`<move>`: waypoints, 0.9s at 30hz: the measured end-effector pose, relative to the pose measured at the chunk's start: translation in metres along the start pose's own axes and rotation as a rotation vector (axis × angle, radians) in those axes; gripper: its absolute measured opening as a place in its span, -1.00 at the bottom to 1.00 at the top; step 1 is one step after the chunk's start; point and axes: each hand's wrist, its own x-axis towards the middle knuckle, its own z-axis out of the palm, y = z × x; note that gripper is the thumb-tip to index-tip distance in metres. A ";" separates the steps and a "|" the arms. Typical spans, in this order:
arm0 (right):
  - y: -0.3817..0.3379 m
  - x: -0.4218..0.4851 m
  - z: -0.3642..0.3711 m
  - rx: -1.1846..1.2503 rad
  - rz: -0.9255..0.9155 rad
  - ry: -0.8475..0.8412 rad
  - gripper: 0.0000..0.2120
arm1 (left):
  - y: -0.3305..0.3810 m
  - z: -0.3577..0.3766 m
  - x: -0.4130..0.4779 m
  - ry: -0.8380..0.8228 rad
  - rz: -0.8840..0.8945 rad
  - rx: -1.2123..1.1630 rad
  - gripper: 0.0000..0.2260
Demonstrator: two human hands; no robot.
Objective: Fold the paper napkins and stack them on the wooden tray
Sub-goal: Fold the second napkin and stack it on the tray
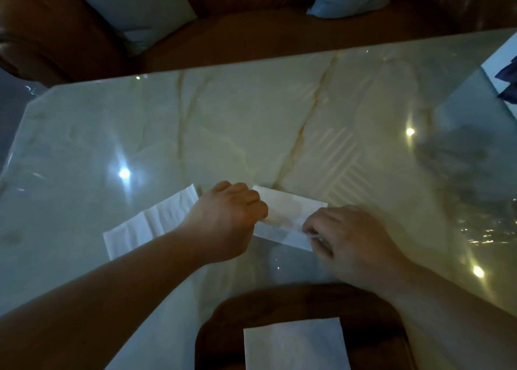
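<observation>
A: Where do the hands sit?

B: Both are over the marble table (112, 134), near its front edge. The left hand (226, 221) is curled into a loose fist, and its fingertips pinch the left end of a napkin (288, 216). The right hand (347, 238) has its fingers bent down onto the right end of the same napkin, and seems to pinch the near right corner, though blur hides the exact hold.

A: And how does that napkin lie?

B: It is a narrow folded strip, stretched between the two hands, slanting a little away to the left. Whether it rests flat on the table or is slightly lifted I cannot tell.

A: Any other napkins?

B: An unfolded napkin (145, 224) lies flat on the table to the left, partly under the left forearm. A folded napkin (296, 344) sits on the wooden tray (223, 322) at the bottom, nearest the person.

A: Beyond the table?

B: A brown leather sofa (251, 34) with two pale cushions (134, 9).
</observation>
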 end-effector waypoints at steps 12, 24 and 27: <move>0.021 0.010 0.006 0.215 0.494 0.127 -0.80 | -0.008 0.010 0.021 -0.055 -0.294 -0.144 -0.68; 0.022 0.017 0.002 0.436 0.561 0.111 -0.88 | -0.008 0.009 0.033 -0.003 -0.438 -0.370 -0.94; 0.009 0.008 -0.004 0.723 0.604 0.165 -0.87 | 0.004 -0.002 0.015 0.042 -0.561 -0.655 -0.92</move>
